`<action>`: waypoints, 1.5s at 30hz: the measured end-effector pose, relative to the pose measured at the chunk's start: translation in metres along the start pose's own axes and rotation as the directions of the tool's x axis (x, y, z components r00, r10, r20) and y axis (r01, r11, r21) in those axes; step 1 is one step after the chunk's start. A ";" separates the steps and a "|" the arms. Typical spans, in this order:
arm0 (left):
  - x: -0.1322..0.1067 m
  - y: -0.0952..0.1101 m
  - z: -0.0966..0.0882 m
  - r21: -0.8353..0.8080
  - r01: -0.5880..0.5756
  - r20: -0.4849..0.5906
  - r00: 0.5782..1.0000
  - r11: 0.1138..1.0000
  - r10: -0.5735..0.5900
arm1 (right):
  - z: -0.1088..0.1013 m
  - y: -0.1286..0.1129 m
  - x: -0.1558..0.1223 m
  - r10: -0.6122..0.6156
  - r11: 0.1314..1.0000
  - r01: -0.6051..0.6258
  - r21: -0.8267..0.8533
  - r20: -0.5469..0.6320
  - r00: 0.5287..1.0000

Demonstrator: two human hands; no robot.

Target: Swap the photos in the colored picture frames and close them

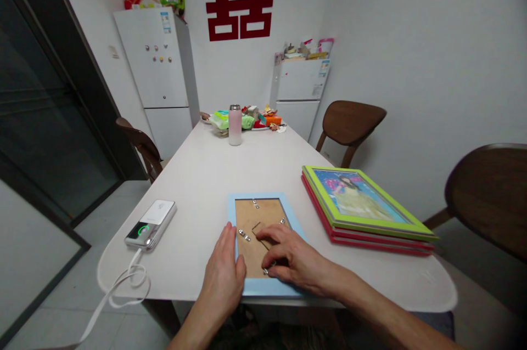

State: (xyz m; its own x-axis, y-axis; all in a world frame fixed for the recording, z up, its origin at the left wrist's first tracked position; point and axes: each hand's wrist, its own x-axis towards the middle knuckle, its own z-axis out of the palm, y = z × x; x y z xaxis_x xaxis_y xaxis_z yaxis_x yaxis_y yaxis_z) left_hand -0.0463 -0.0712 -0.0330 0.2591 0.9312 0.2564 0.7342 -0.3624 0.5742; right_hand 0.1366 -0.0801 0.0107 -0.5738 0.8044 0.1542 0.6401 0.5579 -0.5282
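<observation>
A light blue picture frame [236, 204] lies face down at the table's near edge, its brown backing board [251, 254] showing. Metal clips sit along the board's sides: a top clip [256, 203], a left clip [244, 235] and a right clip [282, 221]. My left hand [224, 265] rests along the frame's left side, fingers stretched out and thumb near the board. Over the lower right of the board, my right hand [288, 257] is curled, with thumb and fingertip pinching the bottom clip [265, 271]. It partly hides a thin wire stand [257, 225].
To the right lie stacked frames, a green picture frame [370, 224] above red ones [382, 246]. A power bank [152, 224] with a white cable [135, 276] lies left. Farther back stand a pink bottle [235, 126] and snack packets [249, 121]. Wooden chairs [352, 119] flank the table [272, 158].
</observation>
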 end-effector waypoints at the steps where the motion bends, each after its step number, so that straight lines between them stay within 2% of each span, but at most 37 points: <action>1: 0.000 0.000 0.000 -0.001 -0.001 0.000 1.000 1.000 0.001 | 0.001 -0.001 0.001 0.003 1.000 -0.003 -0.006 -0.016 1.000; 5: -0.001 -0.002 0.001 -0.021 -0.009 -0.020 1.000 1.000 0.008 | 0.001 0.002 0.013 0.025 0.999 -0.027 -0.023 -0.060 0.998; 7: -0.002 -0.003 0.002 -0.024 -0.008 -0.030 1.000 1.000 0.008 | 0.000 0.010 0.027 0.103 0.989 -0.116 -0.091 -0.134 0.986; 10: -0.002 -0.004 0.002 -0.017 -0.016 -0.034 0.999 1.000 0.015 | 0.000 0.029 0.055 0.251 0.924 -0.312 -0.223 -0.264 0.931; 12: -0.001 -0.003 0.001 -0.005 -0.013 -0.021 1.000 1.000 0.013 | 0.004 0.042 0.072 0.302 0.887 -0.386 -0.255 -0.311 0.901; 16: 0.000 0.001 -0.001 0.035 0.006 0.011 1.000 0.999 -0.006 | 0.015 0.057 0.087 0.331 0.857 -0.438 -0.272 -0.363 0.871; 22: 0.002 0.005 -0.004 0.058 0.012 0.031 0.999 0.998 -0.014 | 0.017 0.056 0.089 0.297 0.873 -0.401 -0.279 -0.348 0.889; 26: 0.001 0.005 -0.004 0.038 0.024 0.029 0.999 0.999 -0.025 | 0.007 0.043 0.078 0.280 0.887 -0.377 -0.265 -0.339 0.898; 30: 0.000 0.004 -0.001 0.025 0.019 0.025 0.999 1.000 -0.019 | -0.003 0.024 0.038 0.250 0.909 -0.334 -0.248 -0.317 0.915; 32: 0.002 0.004 0.002 -0.004 0.019 0.009 1.000 1.000 -0.019 | -0.002 0.017 0.015 0.274 0.907 -0.336 -0.253 -0.251 0.928; 35: 0.005 0.003 0.006 -0.061 0.036 -0.015 0.999 0.997 -0.037 | 0.003 0.012 -0.003 0.313 0.891 -0.368 -0.264 -0.229 0.922; 38: 0.008 0.004 0.006 -0.108 0.059 -0.017 0.998 0.992 -0.061 | 0.002 0.011 -0.002 0.346 0.893 -0.398 -0.208 -0.247 0.905; 42: 0.011 0.010 -0.002 -0.253 0.099 -0.019 0.994 0.962 -0.108 | -0.015 0.002 0.005 0.360 0.898 -0.407 -0.169 -0.251 0.899; 44: 0.013 0.016 -0.010 -0.425 0.132 -0.040 0.986 0.896 -0.165 | -0.023 -0.009 0.008 0.344 0.904 -0.394 -0.163 -0.269 0.900; 45: 0.014 0.019 -0.014 -0.537 0.151 -0.037 0.979 0.830 -0.201 | -0.026 -0.015 0.009 0.328 0.913 -0.380 -0.152 -0.282 0.902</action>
State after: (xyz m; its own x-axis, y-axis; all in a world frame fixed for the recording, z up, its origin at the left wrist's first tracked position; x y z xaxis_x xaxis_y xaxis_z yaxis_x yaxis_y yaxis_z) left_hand -0.0375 -0.0653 -0.0078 0.0825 0.9830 0.1640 0.3115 -0.1818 0.9327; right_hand 0.1348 -0.0763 0.0417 -0.1635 0.9659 0.2009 0.8798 0.2349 -0.4133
